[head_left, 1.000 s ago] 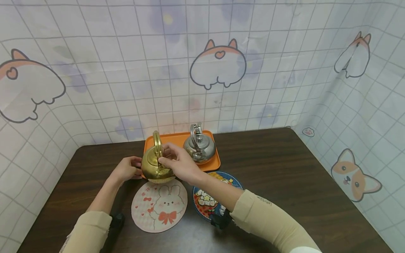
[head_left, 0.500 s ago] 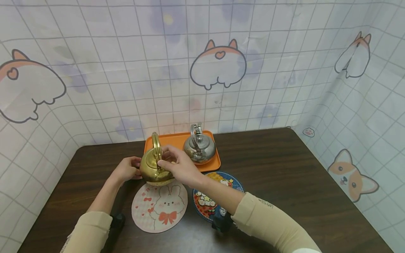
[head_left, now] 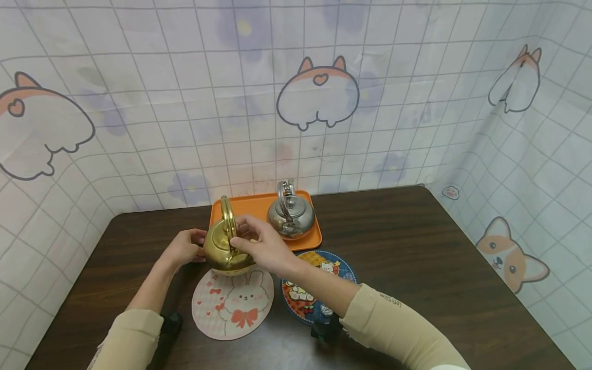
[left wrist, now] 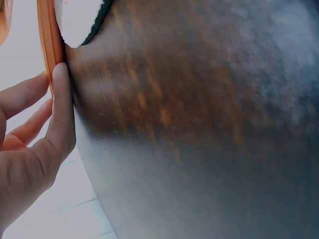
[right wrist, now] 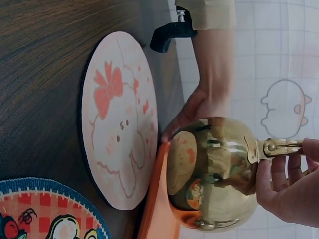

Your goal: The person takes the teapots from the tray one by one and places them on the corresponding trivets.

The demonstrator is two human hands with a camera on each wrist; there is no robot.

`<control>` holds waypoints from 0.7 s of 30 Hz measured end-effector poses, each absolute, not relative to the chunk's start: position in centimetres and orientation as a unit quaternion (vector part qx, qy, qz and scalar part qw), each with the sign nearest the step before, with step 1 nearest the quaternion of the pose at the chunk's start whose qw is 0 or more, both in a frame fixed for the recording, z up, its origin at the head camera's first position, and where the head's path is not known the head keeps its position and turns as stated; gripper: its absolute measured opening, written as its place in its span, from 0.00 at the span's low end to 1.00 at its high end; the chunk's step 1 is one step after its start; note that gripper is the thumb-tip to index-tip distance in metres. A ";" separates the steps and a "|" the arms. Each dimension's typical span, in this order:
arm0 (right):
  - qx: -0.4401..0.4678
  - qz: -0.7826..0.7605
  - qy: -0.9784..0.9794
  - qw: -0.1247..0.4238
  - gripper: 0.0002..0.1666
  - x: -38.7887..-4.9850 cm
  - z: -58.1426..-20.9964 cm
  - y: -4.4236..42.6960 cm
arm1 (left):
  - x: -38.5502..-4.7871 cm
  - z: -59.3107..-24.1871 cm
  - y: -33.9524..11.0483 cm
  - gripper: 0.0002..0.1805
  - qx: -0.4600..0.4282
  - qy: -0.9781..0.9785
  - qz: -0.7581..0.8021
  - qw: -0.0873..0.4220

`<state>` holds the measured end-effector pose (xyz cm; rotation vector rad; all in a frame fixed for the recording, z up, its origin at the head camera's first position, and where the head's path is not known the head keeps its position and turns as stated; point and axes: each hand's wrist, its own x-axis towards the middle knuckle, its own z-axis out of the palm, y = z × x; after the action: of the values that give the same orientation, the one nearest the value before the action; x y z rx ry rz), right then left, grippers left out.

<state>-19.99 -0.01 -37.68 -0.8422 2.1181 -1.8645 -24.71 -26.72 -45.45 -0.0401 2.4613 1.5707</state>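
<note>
A shiny gold kettle overlaps the front left of the orange tray and the back of the rabbit placemat. My right hand holds it by the lower end of its handle, as the right wrist view shows with the kettle and hand. Whether its base touches the tray cannot be told. My left hand is at the tray's left front corner; in the left wrist view its thumb and fingers pinch the tray's rim. A silver kettle stands on the tray's right half.
A blue-rimmed cartoon placemat lies under my right forearm, right of the rabbit placemat. The dark wood table spreads to the right. A white gridded cloth with corgi drawings hangs behind it and along the sides.
The gold kettle has shifted slightly towards me and to the left, with my right hand on its handle. My left hand and the silver kettle have stayed in place.
</note>
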 end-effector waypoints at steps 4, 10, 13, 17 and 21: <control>-0.287 -0.632 0.713 0.102 0.14 -19.8 -37.8 0.1 | -24.8 -45.5 -26.9 0.31 -0.012 0.842 0.529 0.111; -0.281 -0.631 0.715 0.108 0.15 -19.6 -37.9 0.1 | -24.6 -45.4 -26.8 0.30 -0.011 0.844 0.525 0.113; -0.276 -0.630 0.718 0.112 0.15 -19.5 -37.8 0.1 | -24.6 -45.2 -26.8 0.30 -0.012 0.844 0.524 0.114; -0.273 -0.627 0.721 0.115 0.15 -19.3 -37.8 0.1 | -24.7 -45.3 -26.8 0.30 -0.013 0.844 0.524 0.112; -0.272 -0.626 0.721 0.119 0.16 -19.2 -37.8 0.2 | -24.7 -45.4 -26.9 0.30 -0.013 0.847 0.521 0.110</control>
<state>-19.21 0.18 -37.76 -0.7962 2.1072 -1.8314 -24.72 -26.87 -45.45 -0.0369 2.4875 1.5294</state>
